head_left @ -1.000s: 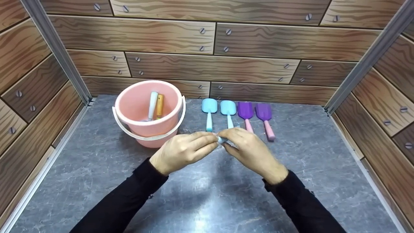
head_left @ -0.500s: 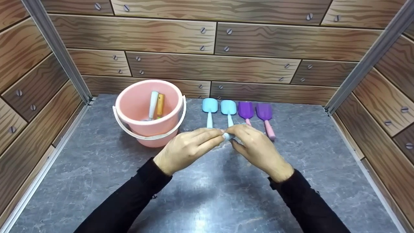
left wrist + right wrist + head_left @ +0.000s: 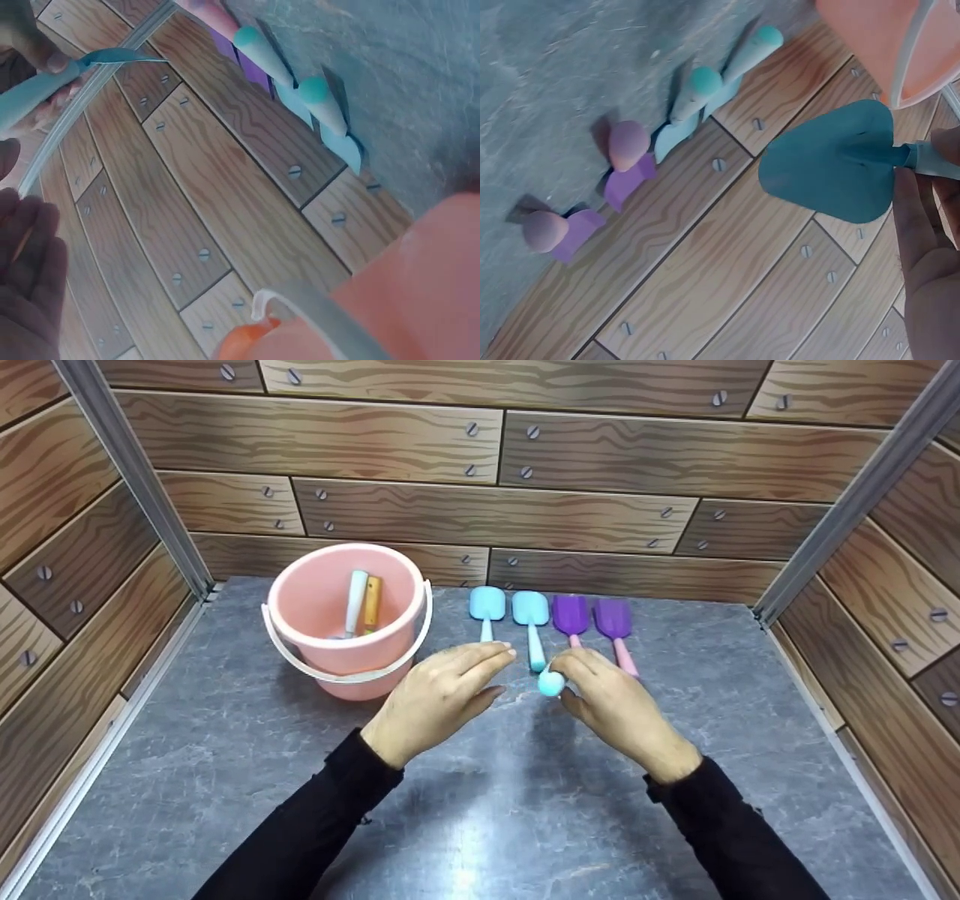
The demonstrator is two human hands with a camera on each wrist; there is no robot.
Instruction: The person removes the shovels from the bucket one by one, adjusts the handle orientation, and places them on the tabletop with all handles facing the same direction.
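My right hand [image 3: 619, 709] pinches the pale blue handle of a small garden trowel [image 3: 832, 165], whose teal blade shows in the right wrist view. In the head view only the round handle end sticks out and the fingers hide the rest. My left hand [image 3: 446, 690] is a short way to the left, fingers extended and holding nothing. Both hands are in front of a row of toy shovels: a left blue shovel [image 3: 487, 604], a second blue shovel [image 3: 531, 609], and two purple ones with pink handles, a left purple shovel [image 3: 571, 615] and a right purple shovel [image 3: 613, 619].
A pink bucket [image 3: 300, 630] with a white bail stands at the back left. Inside it lean a light blue handle [image 3: 356, 600] and a yellow-orange handle [image 3: 372, 601]. Wood-patterned walls [image 3: 600, 457] enclose the grey tabletop [image 3: 247, 780] at the back and sides.
Both hands have moved right. My left hand has let go of the trowel handle and drawn apart from the right, which keeps the trowel and has turned its handle end toward the camera.
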